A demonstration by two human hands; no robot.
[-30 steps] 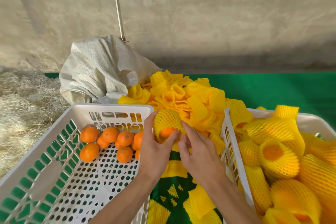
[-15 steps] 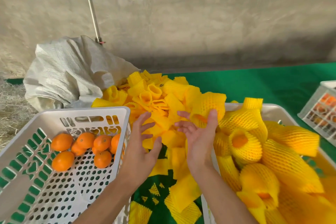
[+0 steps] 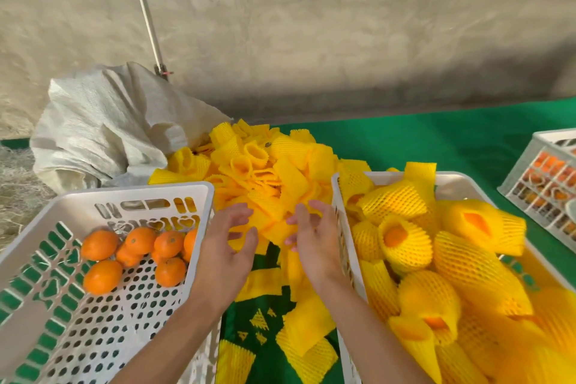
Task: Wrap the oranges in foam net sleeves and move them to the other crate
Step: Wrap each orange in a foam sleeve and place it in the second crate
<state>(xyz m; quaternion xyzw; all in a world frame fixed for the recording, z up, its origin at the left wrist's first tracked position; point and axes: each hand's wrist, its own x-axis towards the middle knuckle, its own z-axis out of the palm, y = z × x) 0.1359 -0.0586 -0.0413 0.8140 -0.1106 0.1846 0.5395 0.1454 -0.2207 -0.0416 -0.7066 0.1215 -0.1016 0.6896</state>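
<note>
Oranges [image 3: 103, 277] — bare, left crate [image 3: 37, 246]. Left hand [image 3: 226, 254] and right hand [image 3: 314, 243] released, empty; best pick one loose sleeve [image 3: 293, 181] — open it wide first.

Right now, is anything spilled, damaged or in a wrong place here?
Only a small thing: several foam net sleeves have slid off the pile onto the green cloth between the two crates. Nothing looks damaged, and the bare oranges sit in the left crate.
</note>
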